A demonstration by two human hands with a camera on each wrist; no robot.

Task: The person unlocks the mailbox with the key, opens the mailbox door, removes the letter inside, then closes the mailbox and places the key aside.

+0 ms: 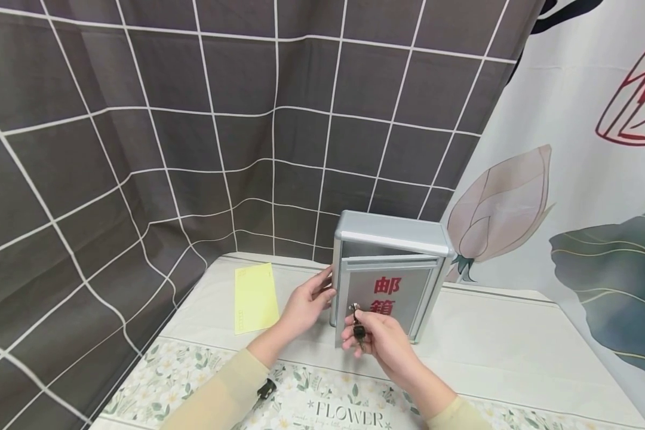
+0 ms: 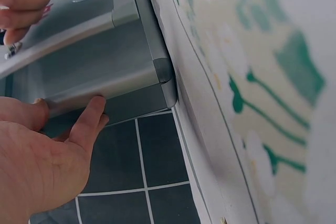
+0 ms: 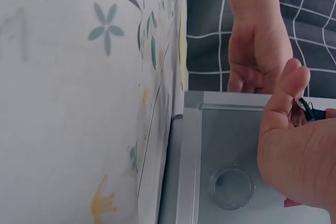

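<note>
A silver-grey metal mailbox (image 1: 392, 230) with red characters stands upright on the table. Its front door (image 1: 362, 283) is ajar, the left edge swung out from the frame. My right hand (image 1: 389, 343) pinches a key at the door's lock (image 1: 354, 307); a second key with a black head (image 1: 359, 332) hangs beneath the fingers. Against the mailbox's left side rests my left hand (image 1: 303, 304), fingers along the side wall (image 2: 89, 66) and thumb near its front edge. In the right wrist view, the right hand (image 3: 299, 150) partly covers the keys.
A yellow envelope (image 1: 255, 297) lies flat on the table to the left of the mailbox. Floral-printed cloth (image 1: 328, 382) covers the table's near part. Behind hangs a dark curtain with white grid lines (image 1: 301, 137), and a white printed curtain (image 1: 580, 179) hangs at the right.
</note>
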